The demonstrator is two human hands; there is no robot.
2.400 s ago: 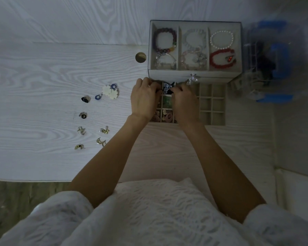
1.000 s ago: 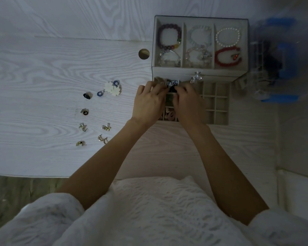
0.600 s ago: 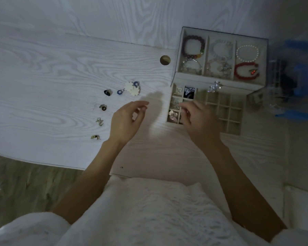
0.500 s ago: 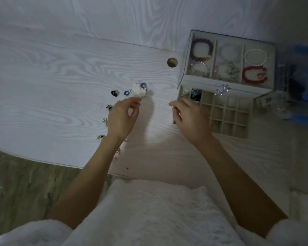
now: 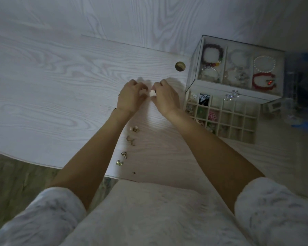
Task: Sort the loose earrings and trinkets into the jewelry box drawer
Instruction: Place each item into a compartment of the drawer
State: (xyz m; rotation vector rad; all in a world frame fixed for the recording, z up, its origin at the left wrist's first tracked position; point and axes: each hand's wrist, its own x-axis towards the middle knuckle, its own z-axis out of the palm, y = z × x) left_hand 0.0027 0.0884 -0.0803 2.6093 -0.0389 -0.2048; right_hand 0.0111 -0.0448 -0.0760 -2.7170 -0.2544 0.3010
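The head view shows both hands away from the drawer (image 5: 226, 119) they were bent over a second ago and now meeting over the worktop (image 5: 52, 82), left of the jewelry box (image 5: 238, 68). The left hand (image 5: 131, 98) and right hand (image 5: 164, 98) are curled, fingertips pinched on small white pieces (image 5: 152, 93), apparently the white flower earrings that lay loose here earlier. The black-and-white trinket (image 5: 204, 99) now sits in a back compartment, so that placement looks finished and the next pick has begun. Four metal earrings (image 5: 129, 140) remain in a row on the worktop between the forearms, still to be sorted.
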